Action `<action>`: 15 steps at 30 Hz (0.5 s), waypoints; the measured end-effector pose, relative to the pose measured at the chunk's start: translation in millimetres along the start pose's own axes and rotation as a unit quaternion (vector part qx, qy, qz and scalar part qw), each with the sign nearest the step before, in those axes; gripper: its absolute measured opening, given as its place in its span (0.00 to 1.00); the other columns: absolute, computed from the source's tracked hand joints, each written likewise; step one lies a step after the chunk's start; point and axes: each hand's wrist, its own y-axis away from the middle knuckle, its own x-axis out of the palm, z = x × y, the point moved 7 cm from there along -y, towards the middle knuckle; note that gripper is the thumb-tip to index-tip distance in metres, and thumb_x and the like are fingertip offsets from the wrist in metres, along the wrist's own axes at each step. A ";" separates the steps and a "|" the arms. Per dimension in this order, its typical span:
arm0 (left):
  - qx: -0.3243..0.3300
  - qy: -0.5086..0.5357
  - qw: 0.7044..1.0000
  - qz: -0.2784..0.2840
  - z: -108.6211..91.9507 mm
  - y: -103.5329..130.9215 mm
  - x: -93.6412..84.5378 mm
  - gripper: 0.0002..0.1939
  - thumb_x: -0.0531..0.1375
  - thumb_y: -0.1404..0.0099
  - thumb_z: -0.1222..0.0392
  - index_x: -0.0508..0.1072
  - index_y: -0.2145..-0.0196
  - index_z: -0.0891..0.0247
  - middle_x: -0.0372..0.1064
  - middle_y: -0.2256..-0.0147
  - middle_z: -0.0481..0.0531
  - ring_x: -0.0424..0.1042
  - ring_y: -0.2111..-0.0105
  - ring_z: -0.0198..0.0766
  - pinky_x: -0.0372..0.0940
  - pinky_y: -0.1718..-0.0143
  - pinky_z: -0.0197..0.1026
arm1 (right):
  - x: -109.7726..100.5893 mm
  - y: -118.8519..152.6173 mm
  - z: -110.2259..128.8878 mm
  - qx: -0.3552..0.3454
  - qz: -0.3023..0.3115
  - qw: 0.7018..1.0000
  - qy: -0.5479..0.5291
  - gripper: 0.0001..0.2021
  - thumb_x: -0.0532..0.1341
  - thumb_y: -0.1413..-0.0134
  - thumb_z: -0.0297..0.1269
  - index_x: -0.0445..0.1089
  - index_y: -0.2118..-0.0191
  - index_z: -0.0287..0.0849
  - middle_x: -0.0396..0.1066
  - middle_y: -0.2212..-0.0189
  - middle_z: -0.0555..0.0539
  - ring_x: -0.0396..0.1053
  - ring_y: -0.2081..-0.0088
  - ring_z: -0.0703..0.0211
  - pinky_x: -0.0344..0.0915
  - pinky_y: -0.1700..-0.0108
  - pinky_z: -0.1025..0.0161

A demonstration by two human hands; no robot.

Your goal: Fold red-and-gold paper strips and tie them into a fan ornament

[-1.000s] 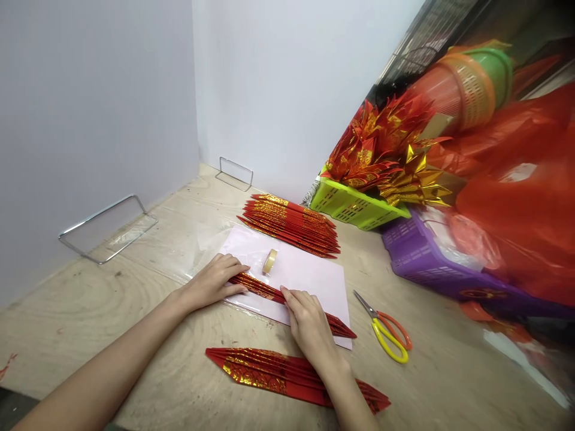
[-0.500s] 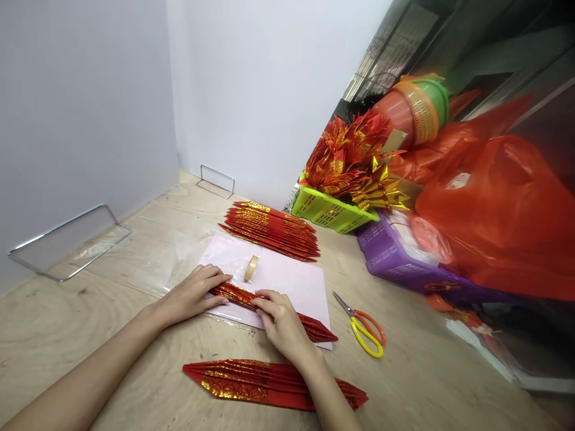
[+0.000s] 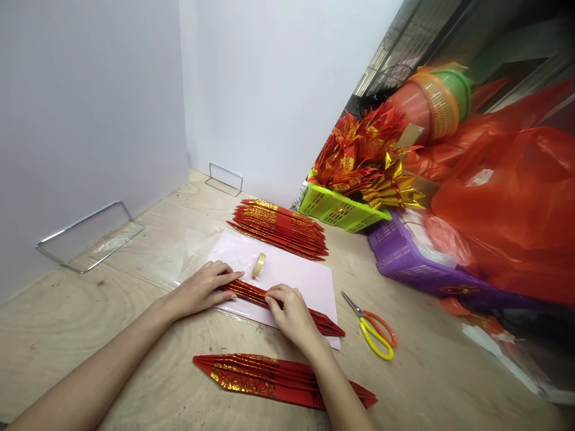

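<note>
A narrow red-and-gold pleated paper strip lies on a pale pink sheet, its pointed right end showing past my right hand. My left hand grips the strip's left end between thumb and fingers. Around its middle, my right hand pinches the folds together. Just beyond the strip stands a small roll of tape on its edge. Closer to me, partly covered by my right forearm, rests another pleated red paper piece. Scissors with orange and yellow handles lie at the right.
Behind the sheet lies a stack of folded red-and-gold papers. A lime basket of red and gold paper ornaments and a purple basket stand at the right, near a red plastic bag. Wire frames stand along the wall.
The view has shifted slightly, so the table's things appear a little further right. Both hands keep hold of the pleated strip, with only slight movement of the fingers.
</note>
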 end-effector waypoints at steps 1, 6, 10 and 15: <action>0.008 -0.002 1.000 -0.001 -0.9 0.1 0.1 0.20 0.56 0.31 0.53 0.67 0.43 0.56 0.68 0.56 0.54 0.68 0.56 0.42 0.62 0.52 0.44 | 0.1 -0.5 0.5 0.001 0.000 1.000 0.003 0.12 0.56 0.39 0.27 0.77 0.63 0.42 0.75 0.61 0.46 0.69 0.59 0.56 0.60 0.52 0.60; 0.025 -0.016 1.000 -0.008 -2.5 0.4 0.9 0.17 0.56 0.31 0.53 0.71 0.46 0.57 0.68 0.57 0.55 0.68 0.57 0.41 0.63 0.54 0.42 | 0.7 1.5 7.0 -0.007 0.002 1.000 0.024 0.12 0.56 0.40 0.26 0.77 0.66 0.41 0.74 0.61 0.45 0.68 0.58 0.56 0.59 0.51 0.59; 0.024 -0.024 0.999 -0.013 -3.9 0.5 -0.3 0.17 0.56 0.31 0.53 0.71 0.47 0.58 0.69 0.58 0.55 0.68 0.58 0.41 0.63 0.55 0.42 | -12.3 -2.2 7.6 -0.037 -0.004 0.998 0.056 0.09 0.57 0.38 0.30 0.75 0.64 0.44 0.75 0.60 0.48 0.70 0.57 0.59 0.60 0.51 0.62; 0.026 -0.021 0.999 -0.009 -7.4 -0.1 -2.1 0.17 0.55 0.30 0.53 0.71 0.47 0.59 0.69 0.59 0.55 0.69 0.59 0.41 0.64 0.57 0.42 | -47.2 -44.3 -13.0 -0.013 -0.071 0.989 0.131 0.12 0.49 0.35 0.30 0.69 0.56 0.40 0.73 0.58 0.44 0.69 0.57 0.59 0.62 0.53 0.62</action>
